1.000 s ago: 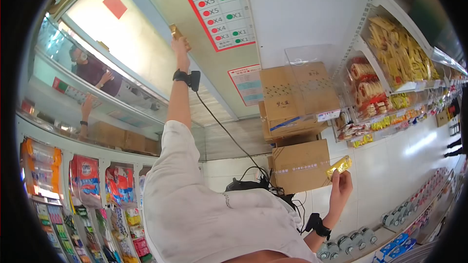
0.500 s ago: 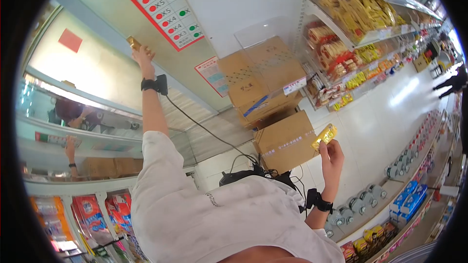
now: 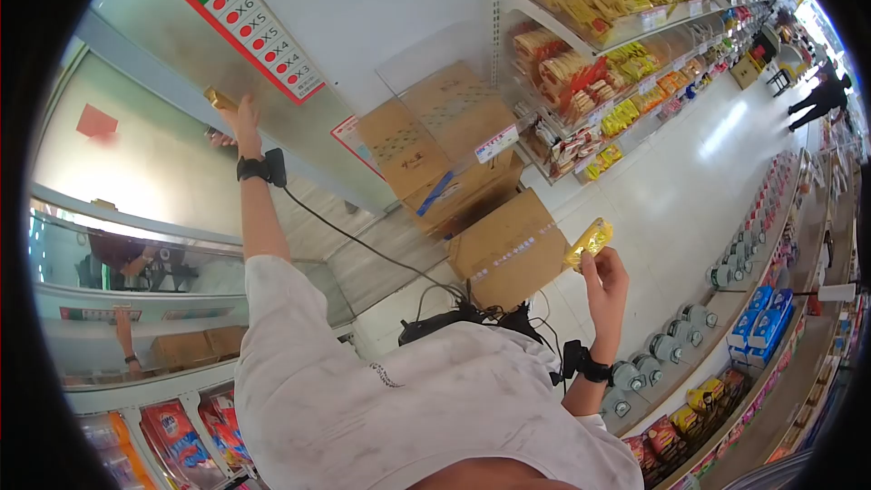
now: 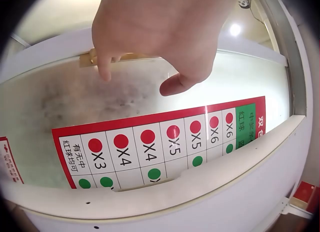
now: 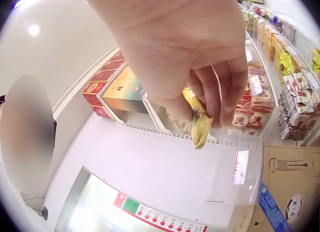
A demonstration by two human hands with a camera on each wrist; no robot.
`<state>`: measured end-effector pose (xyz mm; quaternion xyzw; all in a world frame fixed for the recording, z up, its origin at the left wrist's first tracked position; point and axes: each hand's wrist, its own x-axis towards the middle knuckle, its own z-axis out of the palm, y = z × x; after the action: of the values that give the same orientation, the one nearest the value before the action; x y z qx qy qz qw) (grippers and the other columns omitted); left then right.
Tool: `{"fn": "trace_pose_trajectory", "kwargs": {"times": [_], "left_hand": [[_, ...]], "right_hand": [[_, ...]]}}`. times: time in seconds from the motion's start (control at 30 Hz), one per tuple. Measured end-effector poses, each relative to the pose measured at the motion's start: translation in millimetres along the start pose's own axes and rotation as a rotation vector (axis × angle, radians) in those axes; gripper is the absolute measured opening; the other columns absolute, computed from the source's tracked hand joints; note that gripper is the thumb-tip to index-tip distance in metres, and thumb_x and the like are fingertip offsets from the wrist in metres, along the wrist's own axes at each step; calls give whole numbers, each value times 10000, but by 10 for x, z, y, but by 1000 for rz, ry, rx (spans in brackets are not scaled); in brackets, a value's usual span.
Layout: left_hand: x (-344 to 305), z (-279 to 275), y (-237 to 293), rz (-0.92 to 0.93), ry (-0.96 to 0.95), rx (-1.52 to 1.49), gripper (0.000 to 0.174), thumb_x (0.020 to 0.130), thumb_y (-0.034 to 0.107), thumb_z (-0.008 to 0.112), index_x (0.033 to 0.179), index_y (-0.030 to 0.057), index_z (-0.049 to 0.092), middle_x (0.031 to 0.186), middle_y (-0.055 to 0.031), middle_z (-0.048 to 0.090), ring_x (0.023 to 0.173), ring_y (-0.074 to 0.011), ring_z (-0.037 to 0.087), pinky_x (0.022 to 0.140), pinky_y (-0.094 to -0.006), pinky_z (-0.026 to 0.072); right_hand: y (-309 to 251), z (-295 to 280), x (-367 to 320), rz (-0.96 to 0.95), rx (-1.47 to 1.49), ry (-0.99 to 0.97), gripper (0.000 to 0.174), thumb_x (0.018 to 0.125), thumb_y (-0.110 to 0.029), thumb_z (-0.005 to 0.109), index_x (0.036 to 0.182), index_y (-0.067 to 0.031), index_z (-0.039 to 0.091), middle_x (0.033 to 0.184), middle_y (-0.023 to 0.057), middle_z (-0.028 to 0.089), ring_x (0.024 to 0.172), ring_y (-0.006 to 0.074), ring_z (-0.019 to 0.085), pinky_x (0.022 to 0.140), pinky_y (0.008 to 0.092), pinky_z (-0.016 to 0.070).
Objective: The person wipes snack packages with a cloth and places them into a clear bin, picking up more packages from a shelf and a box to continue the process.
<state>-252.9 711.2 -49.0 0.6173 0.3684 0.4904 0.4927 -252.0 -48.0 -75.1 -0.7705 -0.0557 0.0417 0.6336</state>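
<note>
My left hand reaches out at upper left in the head view. Its fingers are hooked on a small gold-coloured door handle. In the left wrist view the handle is partly hidden behind the fingers, while the thumb hangs apart from it. A frosted glass door carries a red-edged chart of red and green dots. Low at the right, my right hand pinches a snack in a shiny gold wrapper. One crinkled wrapper end sticks out past the fingers in the right wrist view.
Cardboard boxes stand ahead, with a cable running from my left wrist. Snack shelves line the right wall; large bottles stand along the lower right. Another person's hand shows beyond the door, and a dark-clothed person is farther off.
The head view has turned rightward, so the door and boxes sit farther left. Wooden floor and another person's hand now show beside the door edge. Both my hands keep their holds.
</note>
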Motion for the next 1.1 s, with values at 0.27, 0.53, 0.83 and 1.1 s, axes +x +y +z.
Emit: {"fn": "trace_pose_trajectory", "kwargs": {"times": [0.27,0.53,0.83,1.1], "left_hand": [[-2150,301,914,170,57,-228,391,958,165,605,1300,-17,553,1049,-106,691,940,-188,678,718,-263,478],[-4738,887,1925,211,-243,-85,247,1002,145,573,1204,15,628,1009,-76,695,827,-134,644,678,-243,445],[-6700,2090,2290,-192,-1072,66,334,1049,250,568,1258,-3,633,988,-42,711,876,-107,654,713,-242,496],[-7377,2665,1931,-390,-1206,-9,296,994,234,681,1188,13,640,1013,7,683,875,-45,616,707,-206,471]], "right_hand": [[-32,-381,-23,22,11,-32,180,985,-101,655,1085,46,634,872,65,713,812,119,682,786,279,541],[365,-1467,416,10,196,-177,272,1008,-114,620,1225,49,596,902,78,702,785,117,677,745,270,543],[484,-2439,712,-10,204,-414,296,974,-121,677,1216,48,647,700,19,620,650,78,608,651,247,498],[476,-2430,921,-24,254,-529,331,895,-145,784,1137,0,612,680,19,620,598,52,538,563,236,439]]}}
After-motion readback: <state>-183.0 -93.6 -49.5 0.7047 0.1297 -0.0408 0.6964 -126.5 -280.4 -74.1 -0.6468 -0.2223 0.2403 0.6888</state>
